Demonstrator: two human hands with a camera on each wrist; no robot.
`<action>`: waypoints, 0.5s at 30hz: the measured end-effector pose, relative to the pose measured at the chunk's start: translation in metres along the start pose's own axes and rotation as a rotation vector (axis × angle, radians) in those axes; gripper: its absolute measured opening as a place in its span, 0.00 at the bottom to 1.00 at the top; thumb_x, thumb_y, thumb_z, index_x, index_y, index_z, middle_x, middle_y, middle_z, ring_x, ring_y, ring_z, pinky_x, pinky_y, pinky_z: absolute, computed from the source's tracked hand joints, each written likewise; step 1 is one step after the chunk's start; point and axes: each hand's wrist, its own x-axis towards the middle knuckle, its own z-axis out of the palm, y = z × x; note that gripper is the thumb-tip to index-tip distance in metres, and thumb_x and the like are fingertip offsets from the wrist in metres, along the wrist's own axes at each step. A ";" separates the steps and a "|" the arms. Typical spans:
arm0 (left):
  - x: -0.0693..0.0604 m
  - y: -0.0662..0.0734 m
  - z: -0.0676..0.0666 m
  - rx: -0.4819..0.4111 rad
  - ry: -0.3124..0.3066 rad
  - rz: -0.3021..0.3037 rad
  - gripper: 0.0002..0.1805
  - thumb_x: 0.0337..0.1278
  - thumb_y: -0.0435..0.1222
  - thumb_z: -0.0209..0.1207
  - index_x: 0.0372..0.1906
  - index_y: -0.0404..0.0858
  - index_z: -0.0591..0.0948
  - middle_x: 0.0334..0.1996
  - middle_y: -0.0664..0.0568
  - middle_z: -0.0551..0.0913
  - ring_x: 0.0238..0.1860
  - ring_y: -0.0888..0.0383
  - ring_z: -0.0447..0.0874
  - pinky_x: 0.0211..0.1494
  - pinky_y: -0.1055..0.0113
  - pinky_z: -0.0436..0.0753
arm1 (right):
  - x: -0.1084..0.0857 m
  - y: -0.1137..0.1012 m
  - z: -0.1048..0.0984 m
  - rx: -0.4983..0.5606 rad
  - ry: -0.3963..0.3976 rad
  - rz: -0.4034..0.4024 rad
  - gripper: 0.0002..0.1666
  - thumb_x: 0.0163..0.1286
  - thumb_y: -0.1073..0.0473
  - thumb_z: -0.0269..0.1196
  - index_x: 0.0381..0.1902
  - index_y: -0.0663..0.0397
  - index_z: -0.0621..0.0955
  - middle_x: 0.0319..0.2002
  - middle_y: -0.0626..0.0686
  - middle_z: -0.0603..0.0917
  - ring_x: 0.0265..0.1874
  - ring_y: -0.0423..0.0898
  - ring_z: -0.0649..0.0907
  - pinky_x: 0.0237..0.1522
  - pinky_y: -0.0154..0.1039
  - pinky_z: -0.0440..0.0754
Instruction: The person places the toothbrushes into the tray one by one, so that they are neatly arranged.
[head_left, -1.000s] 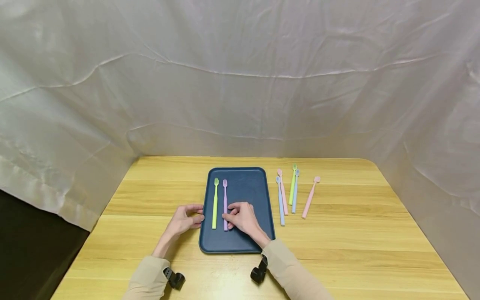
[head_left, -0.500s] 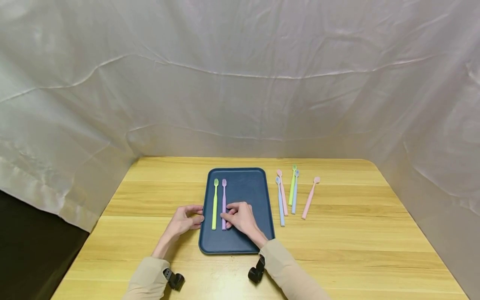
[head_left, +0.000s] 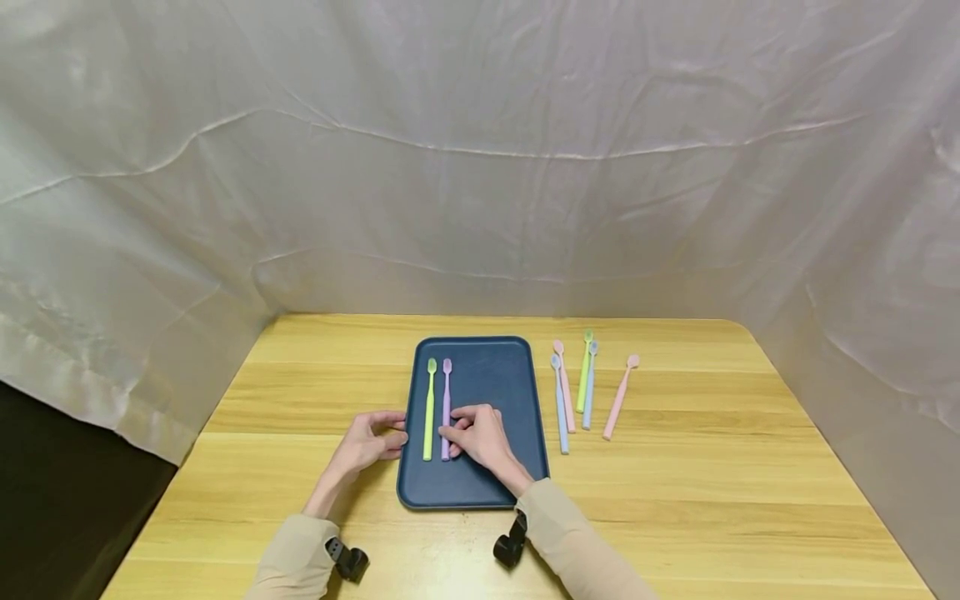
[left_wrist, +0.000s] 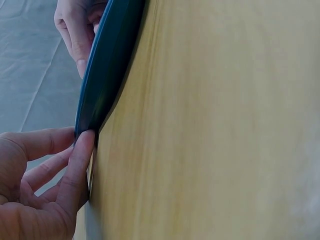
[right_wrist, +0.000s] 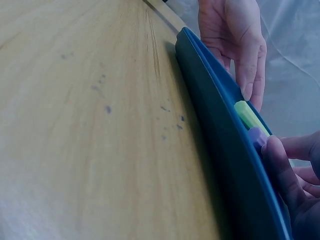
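Watching from far away through the head camera, I take twelve o'clock as the far side of the tabletop (head_left: pixel 712 458). The right hand (head_left: pixel 483 437) reaches in from five o'clock, and its grip pinches the purple toothbrush (head_left: pixel 446 396) low on the handle. This toothbrush lies in the dark blue tray (head_left: pixel 498 371), toward its nine o'clock side, with the head pointing to twelve. At nine o'clock from it, just beside but apart, I see the green toothbrush (head_left: pixel 430 408), almost parallel and also in the tray. The left hand (head_left: pixel 366 440) is at the nine o'clock edge of the tray; its grip holds the rim there between thumb and fingers.

Between two and three o'clock from the tray, five more rest on the tabletop: the near blue toothbrush (head_left: pixel 560 408), the near pink toothbrush (head_left: pixel 566 392), the lime toothbrush (head_left: pixel 584 375), the far blue toothbrush (head_left: pixel 589 396) and, somewhat apart at the three o'clock end, the outer pink toothbrush (head_left: pixel 618 404). Whether the first two touch, I cannot tell. A grey curtain (head_left: pixel 480 208) hangs at twelve o'clock.
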 end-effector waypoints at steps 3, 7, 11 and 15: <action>0.000 -0.001 0.000 0.000 -0.005 0.002 0.24 0.59 0.23 0.60 0.61 0.20 0.75 0.51 0.31 0.80 0.38 0.59 0.84 0.41 0.65 0.91 | 0.000 -0.001 0.000 0.000 -0.001 -0.001 0.22 0.63 0.61 0.71 0.53 0.68 0.84 0.25 0.54 0.89 0.14 0.38 0.84 0.24 0.32 0.87; 0.000 0.000 0.000 -0.002 -0.027 0.015 0.25 0.60 0.23 0.60 0.62 0.19 0.74 0.52 0.29 0.79 0.38 0.58 0.84 0.42 0.62 0.91 | 0.000 -0.002 0.000 -0.004 0.000 -0.006 0.22 0.63 0.61 0.71 0.53 0.69 0.84 0.25 0.54 0.89 0.13 0.38 0.84 0.24 0.31 0.86; -0.001 0.001 0.000 -0.008 -0.038 0.021 0.25 0.60 0.23 0.60 0.62 0.18 0.73 0.52 0.28 0.78 0.39 0.57 0.84 0.43 0.61 0.91 | 0.000 -0.001 0.000 -0.003 -0.002 -0.004 0.22 0.63 0.61 0.71 0.53 0.69 0.84 0.25 0.54 0.89 0.13 0.37 0.84 0.23 0.31 0.86; -0.002 0.001 0.000 -0.007 -0.035 0.017 0.25 0.60 0.23 0.60 0.62 0.19 0.73 0.53 0.28 0.78 0.39 0.57 0.84 0.42 0.62 0.91 | 0.000 -0.001 0.000 0.000 -0.003 -0.005 0.23 0.63 0.61 0.71 0.53 0.69 0.84 0.25 0.54 0.89 0.13 0.38 0.84 0.23 0.31 0.86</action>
